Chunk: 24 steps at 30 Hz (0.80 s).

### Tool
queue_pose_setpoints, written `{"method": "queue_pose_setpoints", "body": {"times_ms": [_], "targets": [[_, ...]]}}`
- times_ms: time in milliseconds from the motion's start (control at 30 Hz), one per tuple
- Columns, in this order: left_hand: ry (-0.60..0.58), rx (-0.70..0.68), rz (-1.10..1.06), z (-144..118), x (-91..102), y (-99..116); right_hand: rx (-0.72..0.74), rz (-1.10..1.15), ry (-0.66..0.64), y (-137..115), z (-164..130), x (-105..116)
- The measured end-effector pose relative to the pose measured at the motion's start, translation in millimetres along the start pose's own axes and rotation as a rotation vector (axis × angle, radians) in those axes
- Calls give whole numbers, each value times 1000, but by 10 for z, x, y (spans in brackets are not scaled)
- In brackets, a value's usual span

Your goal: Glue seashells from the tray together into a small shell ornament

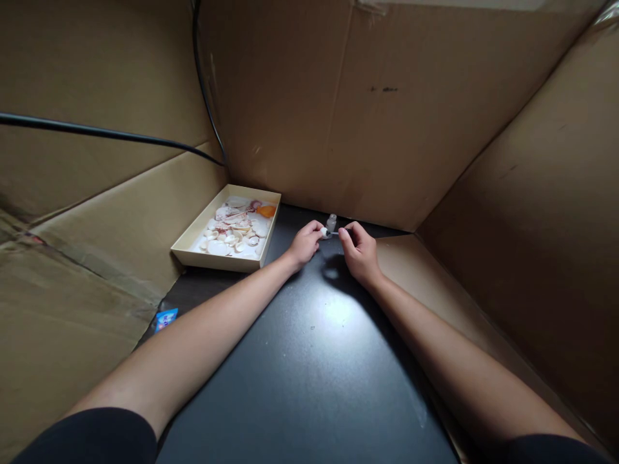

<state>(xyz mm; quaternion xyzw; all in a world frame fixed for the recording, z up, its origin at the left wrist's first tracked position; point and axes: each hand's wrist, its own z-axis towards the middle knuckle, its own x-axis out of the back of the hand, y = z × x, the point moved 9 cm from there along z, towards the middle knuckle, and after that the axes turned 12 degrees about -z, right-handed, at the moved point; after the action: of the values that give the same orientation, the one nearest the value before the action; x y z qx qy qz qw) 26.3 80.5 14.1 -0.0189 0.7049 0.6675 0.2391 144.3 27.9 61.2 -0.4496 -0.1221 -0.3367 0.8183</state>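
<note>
Matt brown cardboard walls (377, 116) surround a smooth, faintly glossy black tabletop (309, 361).

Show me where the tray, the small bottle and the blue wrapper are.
tray (191, 252): head view, on its near front wall.
small bottle (331, 223): head view, on its clear body.
blue wrapper (167, 318): head view, on its middle.

Left hand (304, 243) pinches small white piece (324, 231); right hand (358, 250) holds thin tool (336, 232) against it; small bottle (331, 223) behind.

Black worktop (309, 361), matte, enclosed by cardboard walls. On it: a shallow cream tray (193, 252) of shells at rear left. A small clear bottle (331, 223) stands mid-rear; a blue packet (166, 318) lies at the left edge.
</note>
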Motion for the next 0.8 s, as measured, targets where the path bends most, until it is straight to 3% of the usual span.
{"method": "queue_pose_setpoints", "body": {"times_ms": [100, 267, 800], "targets": [[0, 2, 9, -4, -4, -1, -5, 20, 49, -2, 0, 50], [13, -14, 12, -10, 9, 8, 7, 5, -21, -22, 1, -15], [30, -24, 46, -16, 5, 25, 23, 44, -9, -27, -1, -5]]}}
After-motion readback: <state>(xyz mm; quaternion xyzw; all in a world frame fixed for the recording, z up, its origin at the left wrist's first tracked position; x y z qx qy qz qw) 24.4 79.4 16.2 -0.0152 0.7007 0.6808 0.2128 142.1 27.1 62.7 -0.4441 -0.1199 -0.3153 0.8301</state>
